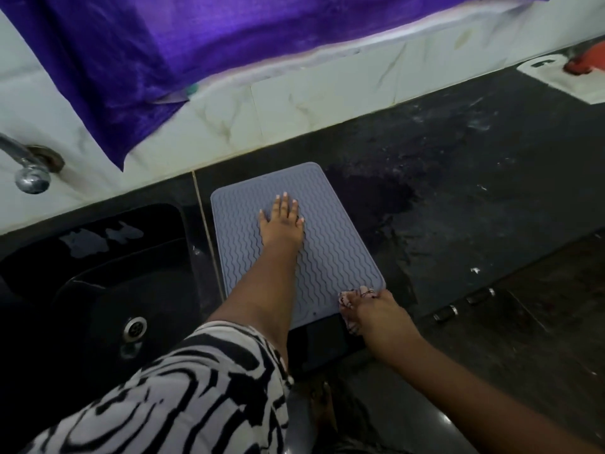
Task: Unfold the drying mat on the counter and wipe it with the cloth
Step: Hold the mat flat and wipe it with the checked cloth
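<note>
A grey ribbed drying mat (pixel 330 244) lies spread flat on the dark counter (pixel 458 198), just right of the sink. My left hand (pixel 283 221) presses flat on the mat's far half, fingers straight. At the mat's near right corner my right hand (pixel 370 312) grips a small patterned cloth (pixel 348 309), pale with dark markings, bunched under the fingers and touching the mat's edge.
A black sink (pixel 98 290) with a drain sits to the left, a metal tap (pixel 29 172) above it. A purple cloth (pixel 163 60) hangs over the tiled wall. A white board (pixel 556 77) with a red object lies far right. Wet patches mark the counter.
</note>
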Demonstrator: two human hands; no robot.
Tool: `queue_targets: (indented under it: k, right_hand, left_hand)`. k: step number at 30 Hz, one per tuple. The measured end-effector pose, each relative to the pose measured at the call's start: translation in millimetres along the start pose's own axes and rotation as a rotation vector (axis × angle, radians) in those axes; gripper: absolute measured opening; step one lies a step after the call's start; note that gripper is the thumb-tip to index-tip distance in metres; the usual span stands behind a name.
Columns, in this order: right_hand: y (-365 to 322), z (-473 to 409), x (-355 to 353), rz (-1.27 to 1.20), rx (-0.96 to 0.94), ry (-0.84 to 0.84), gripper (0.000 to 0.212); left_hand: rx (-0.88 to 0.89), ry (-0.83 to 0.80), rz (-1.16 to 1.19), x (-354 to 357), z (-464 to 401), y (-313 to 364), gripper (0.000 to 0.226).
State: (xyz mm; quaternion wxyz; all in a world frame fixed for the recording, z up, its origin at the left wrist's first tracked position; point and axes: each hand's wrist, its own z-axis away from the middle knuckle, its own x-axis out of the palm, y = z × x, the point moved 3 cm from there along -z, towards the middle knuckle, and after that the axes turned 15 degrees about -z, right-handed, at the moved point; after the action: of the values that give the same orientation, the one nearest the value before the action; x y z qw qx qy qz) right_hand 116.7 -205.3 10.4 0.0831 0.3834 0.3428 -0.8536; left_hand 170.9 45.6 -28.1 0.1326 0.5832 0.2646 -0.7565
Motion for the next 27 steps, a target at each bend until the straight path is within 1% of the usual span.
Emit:
queue_targets:
  k: [1, 2, 3, 4, 5, 6, 7, 8, 9, 10, 13, 14, 15, 17, 19, 22, 24, 27]
  right_hand:
    - [1, -2, -11, -0.303, 0.048, -0.008, 0.028]
    - [2, -2, -22, -0.666, 0.144, -0.042, 0.021]
    - [4, -6, -33, -0.971, 0.201, -0.079, 0.02]
    - [7, -13, -47, -1.186, 0.207, -0.112, 0.022]
    - [8, -18, -58, -1.298, 0.195, -0.133, 0.027]
    - [6, -26, -70, -1.296, 0.178, -0.113, 0.028]
    - [9, -36, -79, -1.125, 0.139, -0.024, 0.025]
    - [8, -48, -88, -0.911, 0.12, 0.107, 0.023]
    - [7, -61, -96, -0.763, 0.097, 0.224, 0.023]
    - [4, -75, -101, -0.745, 0.102, 0.251, 0.021]
    - [-17, -121, -116, -0.834, 0.102, 0.178, 0.016]
    - [-26, -138, -124, -0.78, 0.08, 0.186, 0.017]
    - [-37, -156, -133, -0.678, 0.032, 0.197, 0.021]
    - [-62, -189, -149, -0.537, -0.047, 0.248, 0.027]
    - [-84, -221, -157, -0.482, -0.132, 0.266, 0.027]
    - [-113, -265, -156, -0.374, -0.216, 0.262, 0.03]
    - [-129, -291, -150, -0.288, -0.21, 0.234, 0.038]
    - [-138, -322, -140, -0.013, -0.129, 0.212, 0.039]
  left_hand:
    - [0.047, 0.074, -0.056, -3, 2, 0, 0.055]
    - [0.108, 0.147, -0.087, -6, 5, 1, 0.056]
    - [0.162, 0.199, -0.069, -8, 8, 2, 0.057]
    - [0.186, 0.224, -0.014, -9, 12, 4, 0.058]
    - [0.17, 0.22, 0.059, -9, 16, 5, 0.06]
    - [0.131, 0.193, 0.127, -9, 16, 4, 0.062]
    - [0.092, 0.153, 0.189, -7, 15, 2, 0.065]
    - [0.067, 0.114, 0.235, -5, 12, 0, 0.069]
    - [0.064, 0.088, 0.262, -4, 6, -4, 0.074]
    - [0.084, 0.072, 0.269, -4, -1, -8, 0.079]
    - [0.226, 0.079, 0.238, -11, -29, -22, 0.102]
    - [0.296, 0.085, 0.196, -12, -39, -24, 0.111]
    - [0.361, 0.091, 0.141, -13, -47, -24, 0.118]
    - [0.403, 0.066, 0.072, -8, -64, -27, 0.129]
    - [0.313, -0.029, 0.121, 2, -76, -32, 0.136]
    - [0.167, -0.049, 0.228, 10, -84, -34, 0.144]
    - [0.119, -0.02, 0.237, 7, -85, -35, 0.148]
    - [0.088, 0.03, 0.227, 4, -91, -42, 0.15]
